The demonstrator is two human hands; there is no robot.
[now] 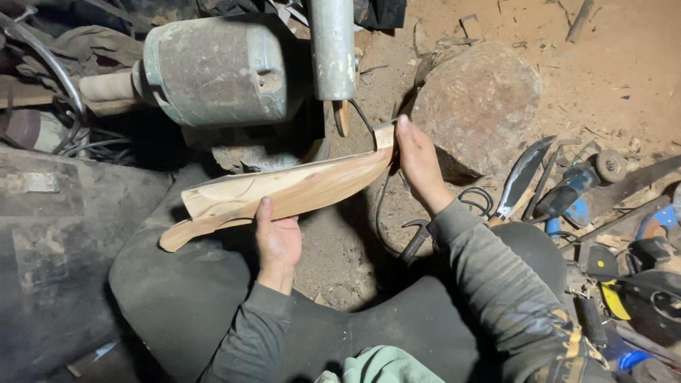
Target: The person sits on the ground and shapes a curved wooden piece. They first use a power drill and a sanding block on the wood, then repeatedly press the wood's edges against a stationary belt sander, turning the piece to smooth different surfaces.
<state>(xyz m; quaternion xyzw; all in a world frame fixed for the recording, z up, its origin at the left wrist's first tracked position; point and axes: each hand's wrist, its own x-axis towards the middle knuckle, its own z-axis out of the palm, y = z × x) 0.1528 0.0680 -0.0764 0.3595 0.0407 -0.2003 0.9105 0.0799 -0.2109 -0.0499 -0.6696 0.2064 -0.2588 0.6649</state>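
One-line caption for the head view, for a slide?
Both hands, left and right, hold a long curved pale carved wooden piece beside a grey metal motor.

**Dirt-floor workshop, cluttered edges**

A reddish dirt floor (603, 71) strewn with chips surrounds a large flat stone (479, 103). Left of the stone sits a dusty grey motor housing (213, 71); right of it lie scattered tools (567, 191). Light falls brightest on the stone.

No packages, signs or screens in view. 1 possible label: a small pale rectangular tag (30, 182), worn and dusty, fixed flat on the dark grey machine housing (64, 241) at the left edge. Any markings on it cannot be made out.
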